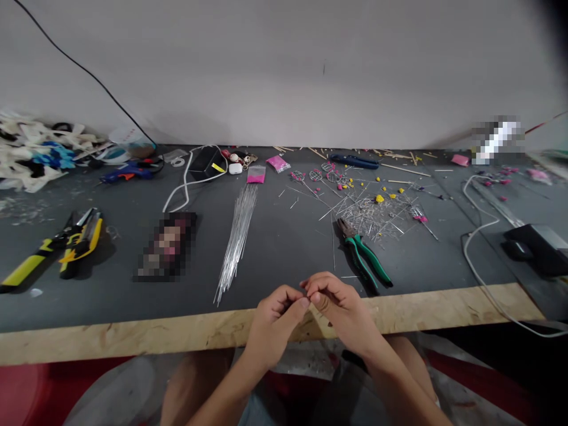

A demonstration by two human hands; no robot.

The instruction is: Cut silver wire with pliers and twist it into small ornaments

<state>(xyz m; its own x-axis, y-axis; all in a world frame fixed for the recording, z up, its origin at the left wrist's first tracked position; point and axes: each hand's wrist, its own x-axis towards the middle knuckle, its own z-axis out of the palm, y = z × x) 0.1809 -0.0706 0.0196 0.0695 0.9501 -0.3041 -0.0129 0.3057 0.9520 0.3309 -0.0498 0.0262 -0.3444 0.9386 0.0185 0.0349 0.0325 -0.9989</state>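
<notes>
Close together above the wooden front edge, my left hand (pixel 281 316) and my right hand (pixel 335 302) meet at the fingertips. Both are pinched shut, thumb against fingers, on something too small to make out. Just past my right hand lies a pair of green-handled pliers (pixel 362 257), jaws pointing away. Beyond my left hand a bundle of thin straight metal wires (pixel 237 242) rests on the dark table. Behind the pliers is a tangled pile of short wire pieces (pixel 368 216).
Wire loops with pink bits (pixel 316 175) lie behind the pile, near a dark blue cutter (pixel 354 161). Small pink packets (pixel 256 174) sit at the back. Yellow-handled cutters (pixel 82 242), a blurred-out phone-shaped object (pixel 167 245) and a glue gun (pixel 131 170) are left. A white cable (pixel 468 254) crosses the right.
</notes>
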